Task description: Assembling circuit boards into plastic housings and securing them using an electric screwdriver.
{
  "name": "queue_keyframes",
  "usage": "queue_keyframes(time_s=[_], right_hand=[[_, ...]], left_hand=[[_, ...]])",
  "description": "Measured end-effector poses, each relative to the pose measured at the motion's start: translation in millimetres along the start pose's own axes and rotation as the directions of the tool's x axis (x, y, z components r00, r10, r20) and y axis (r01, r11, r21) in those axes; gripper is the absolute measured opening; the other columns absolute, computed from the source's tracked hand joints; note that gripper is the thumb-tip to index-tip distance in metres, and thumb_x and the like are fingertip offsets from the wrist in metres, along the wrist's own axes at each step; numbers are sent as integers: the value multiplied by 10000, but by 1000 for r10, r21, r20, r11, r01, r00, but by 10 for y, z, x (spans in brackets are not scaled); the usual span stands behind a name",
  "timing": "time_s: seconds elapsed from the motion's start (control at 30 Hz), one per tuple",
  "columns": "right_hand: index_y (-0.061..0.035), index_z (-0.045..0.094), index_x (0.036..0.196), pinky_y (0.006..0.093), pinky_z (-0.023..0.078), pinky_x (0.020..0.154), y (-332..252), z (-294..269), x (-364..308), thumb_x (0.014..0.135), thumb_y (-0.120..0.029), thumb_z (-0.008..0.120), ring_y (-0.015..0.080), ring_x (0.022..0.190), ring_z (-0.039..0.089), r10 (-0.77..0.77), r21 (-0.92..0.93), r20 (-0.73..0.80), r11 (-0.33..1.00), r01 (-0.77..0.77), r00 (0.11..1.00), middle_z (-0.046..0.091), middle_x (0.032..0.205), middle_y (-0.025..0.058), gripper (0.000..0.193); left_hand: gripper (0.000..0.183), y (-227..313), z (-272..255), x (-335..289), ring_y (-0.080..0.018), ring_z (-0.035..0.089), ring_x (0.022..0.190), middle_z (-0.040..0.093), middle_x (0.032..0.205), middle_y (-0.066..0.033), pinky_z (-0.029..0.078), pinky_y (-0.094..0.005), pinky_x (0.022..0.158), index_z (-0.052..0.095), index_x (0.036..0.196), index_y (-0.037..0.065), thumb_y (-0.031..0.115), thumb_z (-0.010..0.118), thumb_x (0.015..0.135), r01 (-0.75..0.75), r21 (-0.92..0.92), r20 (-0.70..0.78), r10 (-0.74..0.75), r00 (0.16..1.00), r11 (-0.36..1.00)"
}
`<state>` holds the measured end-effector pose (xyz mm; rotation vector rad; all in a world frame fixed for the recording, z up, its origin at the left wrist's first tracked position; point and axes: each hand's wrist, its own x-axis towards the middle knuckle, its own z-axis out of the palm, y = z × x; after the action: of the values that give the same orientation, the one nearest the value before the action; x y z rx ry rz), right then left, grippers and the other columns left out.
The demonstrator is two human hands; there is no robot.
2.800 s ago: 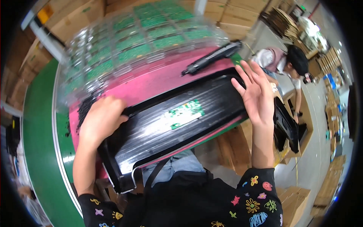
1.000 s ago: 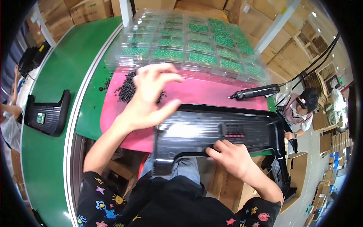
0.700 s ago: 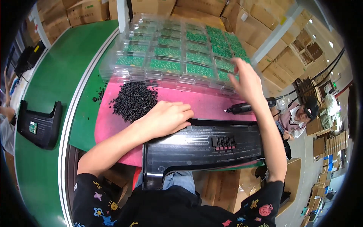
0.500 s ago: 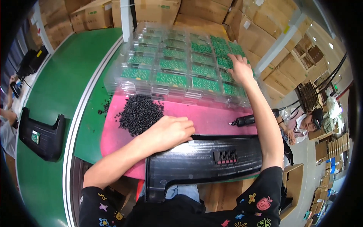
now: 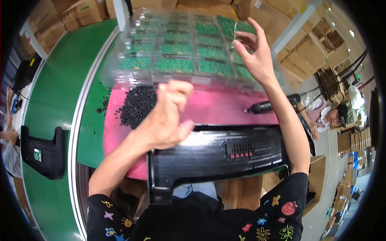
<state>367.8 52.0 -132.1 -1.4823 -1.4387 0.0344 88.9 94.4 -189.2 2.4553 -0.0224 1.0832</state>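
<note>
My right hand (image 5: 257,52) is raised over the right part of the clear plastic trays, thumb and fingers pinched on a thin circuit board (image 5: 235,31) seen nearly edge-on. Green circuit boards (image 5: 175,64) fill the compartments of the stacked trays (image 5: 132,74). My left hand (image 5: 167,114), slightly blurred, hovers above the left end of a long black plastic housing (image 5: 201,154). Its fingers are loosely curled, the thumb stands apart, and nothing shows in it. The housing lies along the near edge of the pink mat (image 5: 217,106), with a slotted vent on its face.
Small black parts (image 5: 138,106) are heaped on the mat's left side. A black electric screwdriver (image 5: 263,107) lies at the right. Another black housing (image 5: 46,156) with a small board rests on the green conveyor (image 5: 80,54). A person (image 5: 321,116) is at the far right; cardboard boxes (image 5: 84,16) stand behind.
My right hand has lifted off the trays with a circuit board. My left hand has risen from the housing's top edge, its thumb spreading. The whole view has shifted slightly.
</note>
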Motion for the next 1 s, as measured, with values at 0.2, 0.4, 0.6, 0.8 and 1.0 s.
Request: queue_keyframes(time_s=[0.2, 0.4, 0.6, 0.8, 1.0], right_hand=[[14, 330, 1387, 348, 489, 933, -875, -210, -879, 836, 21, 602, 220, 1070, 588, -21, 607, 144, 791, -72, 989, 569, 1194, 191, 615], [71, 275, 1408, 406, 467, 994, -987, -524, -1469, 835, -129, 625, 315, 1147, 578, 95, 555, 75, 823, -121, 993, 509, 1290, 290, 700], [86, 367, 1378, 325, 456, 986, -684, -898, -1946, 891, 22, 596, 232, 1207, 531, 204, 453, 96, 863, -225, 974, 492, 1352, 227, 542], [-26, 611, 1089, 385, 417, 971, -391, -1051, -2236, 623, -197, 834, 286, 1114, 545, 203, -84, 349, 979, -186, 915, 586, 1190, 126, 544], [-47, 619, 1081, 414, 381, 1005, -342, -989, -2314, 596, -205, 828, 311, 1165, 489, 287, -183, 402, 956, -231, 870, 554, 1238, 116, 550]], left_hand=[[587, 230, 3, 270, -232, 434, 980, 405, 1097, -144, 386, -346, 914, 314, 1183, 10, 114, 704, 758, 168, -319, 38, -165, 986, 933], [638, 613, 123, 525, -167, 618, 901, 660, 1142, -107, 494, -284, 750, 593, 1207, -7, 178, 840, 648, 243, -261, 217, -189, 958, 934], [538, 644, 400, 561, -166, 638, 817, 680, 1062, -98, 519, -265, 609, 637, 1144, 21, 125, 825, 651, 276, -295, 298, -187, 936, 915], [487, 608, 652, 368, -266, 627, 853, 586, 1011, -101, 525, -349, 714, 578, 1068, 18, 221, 804, 687, 259, -118, 612, -135, 780, 959], [505, 633, 761, 301, -306, 618, 922, 559, 1066, -91, 525, -386, 741, 551, 1088, 24, 232, 794, 697, 307, -40, 706, -190, 682, 951]])
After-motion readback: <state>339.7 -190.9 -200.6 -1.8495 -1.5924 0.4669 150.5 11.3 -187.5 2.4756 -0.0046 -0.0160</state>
